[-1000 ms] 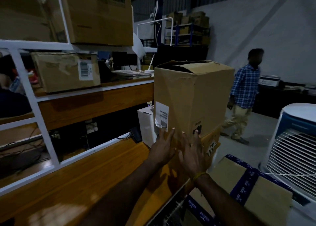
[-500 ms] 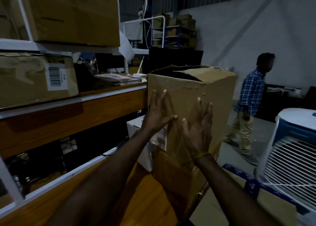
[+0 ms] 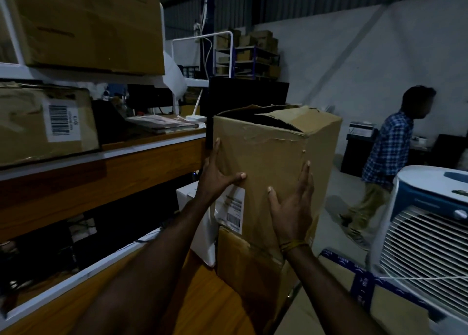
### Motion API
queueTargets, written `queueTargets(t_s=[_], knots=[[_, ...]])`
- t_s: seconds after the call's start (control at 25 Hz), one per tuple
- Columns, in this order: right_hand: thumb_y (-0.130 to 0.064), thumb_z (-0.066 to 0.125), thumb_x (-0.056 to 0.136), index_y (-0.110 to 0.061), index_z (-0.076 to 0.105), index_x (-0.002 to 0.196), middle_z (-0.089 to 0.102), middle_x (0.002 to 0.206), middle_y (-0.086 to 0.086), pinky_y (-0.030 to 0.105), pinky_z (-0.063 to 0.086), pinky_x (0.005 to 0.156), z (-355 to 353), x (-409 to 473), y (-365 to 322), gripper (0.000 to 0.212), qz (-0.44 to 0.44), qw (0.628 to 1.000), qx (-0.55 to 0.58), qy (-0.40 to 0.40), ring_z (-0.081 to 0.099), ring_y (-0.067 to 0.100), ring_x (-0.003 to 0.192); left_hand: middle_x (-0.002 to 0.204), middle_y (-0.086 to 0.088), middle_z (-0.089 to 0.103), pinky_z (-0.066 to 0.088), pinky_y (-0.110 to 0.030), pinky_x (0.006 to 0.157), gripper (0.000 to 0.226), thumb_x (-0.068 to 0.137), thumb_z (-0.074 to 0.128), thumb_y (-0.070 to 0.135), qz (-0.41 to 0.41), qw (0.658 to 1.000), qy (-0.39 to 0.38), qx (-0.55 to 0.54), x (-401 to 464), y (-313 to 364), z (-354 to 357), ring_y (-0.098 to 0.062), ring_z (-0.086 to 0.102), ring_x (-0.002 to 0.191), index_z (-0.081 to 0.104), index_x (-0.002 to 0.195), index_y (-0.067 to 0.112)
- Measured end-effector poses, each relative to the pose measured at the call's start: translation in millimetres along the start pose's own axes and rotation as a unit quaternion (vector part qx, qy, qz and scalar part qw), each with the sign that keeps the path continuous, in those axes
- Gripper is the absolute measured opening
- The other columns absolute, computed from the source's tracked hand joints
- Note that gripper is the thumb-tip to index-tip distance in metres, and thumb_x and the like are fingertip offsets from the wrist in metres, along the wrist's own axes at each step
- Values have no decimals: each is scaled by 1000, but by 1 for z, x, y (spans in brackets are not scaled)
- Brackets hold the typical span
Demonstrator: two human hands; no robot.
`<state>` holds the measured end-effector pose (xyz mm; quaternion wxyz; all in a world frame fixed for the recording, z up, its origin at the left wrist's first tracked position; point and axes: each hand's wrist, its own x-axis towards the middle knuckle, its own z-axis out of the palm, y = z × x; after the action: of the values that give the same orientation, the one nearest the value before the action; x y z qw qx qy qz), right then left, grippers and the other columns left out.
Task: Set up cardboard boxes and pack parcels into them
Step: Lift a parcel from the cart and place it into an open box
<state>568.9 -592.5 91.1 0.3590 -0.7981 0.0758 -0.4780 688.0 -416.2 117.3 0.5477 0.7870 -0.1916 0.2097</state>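
Now both hands flat on near face of tall cardboard box (image 3: 273,157), fingers straight, nothing gripped. Left hand (image 3: 215,175) at box's left edge, thumb out across face above white label (image 3: 231,208). Right hand (image 3: 291,208) lower, toward right edge, yellow thread on wrist. Box upright at end of wooden bench (image 3: 202,304), top flaps partly open. White carton (image 3: 200,233) just behind box's left side. Taped parcel (image 3: 367,291) lower right, beside air cooler (image 3: 430,233). Person in checked shirt (image 3: 387,152) in background.

brown cardboard box (image 3: 273,157), blue checked shirt (image 3: 390,147)
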Motion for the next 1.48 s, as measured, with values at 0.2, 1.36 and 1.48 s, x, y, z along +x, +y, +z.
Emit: queueTargets(t_s=[0.2,1.36,1.48], knots=[[-38,73,85,-37,-2,156,25,160,10,49,58,78,-24,-7,-3,103,6,1000,11,1,45,35,135,162,-4,24,38,-48,110,122,63,88,54,11,999,36,27,-34,20,3,-28,32,145,6,153,53],[-32,81,79,-44,4,153,32,155,7,30,39,99,-210,-273,-113,107,-44,941,249,-224,42,27,135,142,-9,39,47,-29,87,102,73,85,46,-99,928,312,179,-459,166,-156,-25,50,124,22,153,48],[-32,81,79,-47,4,152,34,153,8,43,50,95,-210,-312,-117,107,-40,941,221,-253,46,32,132,139,-9,40,53,-40,91,102,72,85,49,-134,930,299,166,-497,152,-171,-30,51,123,20,150,57]])
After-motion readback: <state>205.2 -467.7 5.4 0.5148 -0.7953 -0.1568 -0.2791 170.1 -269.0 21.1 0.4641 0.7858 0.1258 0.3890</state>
